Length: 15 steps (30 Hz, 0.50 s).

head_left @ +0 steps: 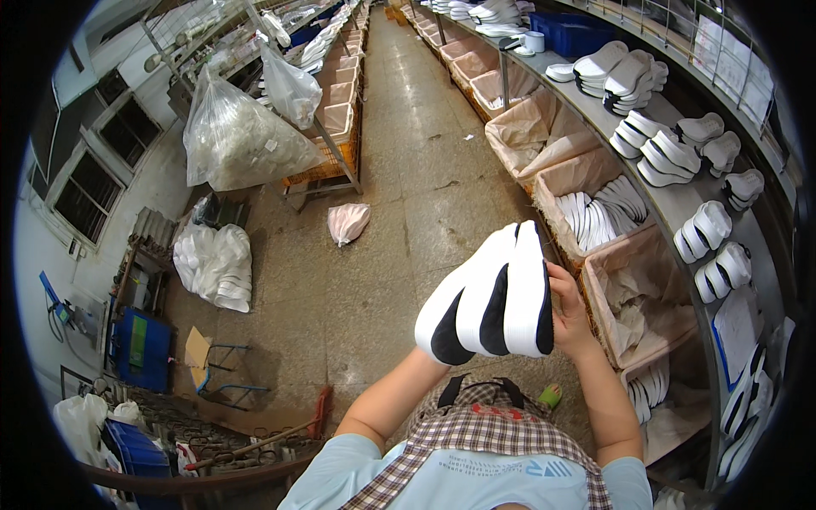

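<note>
The aisle floor [404,119] is offering passage toward twelve o'clock; lined crates [646,263] are obstructing three, a pink bag [348,223] ten.

1. Large clear plastic bag [246,140], bulging with pale contents, at near end of left-hand rack [336,155].
2. Small pale pink bundle [348,223] on aisle floor [404,191]; contents not legible from where I stand.
3. Chair [198,348]: blue metal legs, tan back.
4. Dark-paned window [87,195] in white wall [85,287].
5. Blue crate [559,36], far along right-hand shelf [701,187].
</note>
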Each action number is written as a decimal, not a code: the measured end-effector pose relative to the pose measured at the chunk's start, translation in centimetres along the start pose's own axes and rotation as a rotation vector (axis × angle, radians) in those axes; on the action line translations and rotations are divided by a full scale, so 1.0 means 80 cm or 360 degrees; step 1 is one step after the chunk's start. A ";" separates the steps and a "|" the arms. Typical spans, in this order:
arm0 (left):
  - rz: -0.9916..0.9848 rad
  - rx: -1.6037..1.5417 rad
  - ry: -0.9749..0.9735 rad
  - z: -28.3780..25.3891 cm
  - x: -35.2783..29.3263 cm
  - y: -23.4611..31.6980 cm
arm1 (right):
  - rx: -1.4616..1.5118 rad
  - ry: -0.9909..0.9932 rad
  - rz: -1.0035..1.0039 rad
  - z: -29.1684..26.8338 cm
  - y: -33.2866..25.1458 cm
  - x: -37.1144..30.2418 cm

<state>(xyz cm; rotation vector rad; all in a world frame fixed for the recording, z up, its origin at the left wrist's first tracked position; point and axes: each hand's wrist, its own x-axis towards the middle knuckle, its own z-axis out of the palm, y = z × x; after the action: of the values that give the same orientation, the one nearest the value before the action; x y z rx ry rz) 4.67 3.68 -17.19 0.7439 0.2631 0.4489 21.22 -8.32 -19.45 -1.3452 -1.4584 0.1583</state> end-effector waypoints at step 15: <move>-0.0573 -0.0191 0.0143 -0.068 0.042 -0.072 | 0.1791 0.0322 0.1442 0.007 0.004 -0.067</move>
<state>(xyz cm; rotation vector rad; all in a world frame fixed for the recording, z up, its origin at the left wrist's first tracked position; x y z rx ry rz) 7.20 4.76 -25.29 0.5449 0.4415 0.1545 19.75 -12.02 -23.09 -0.8896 -0.3066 1.1875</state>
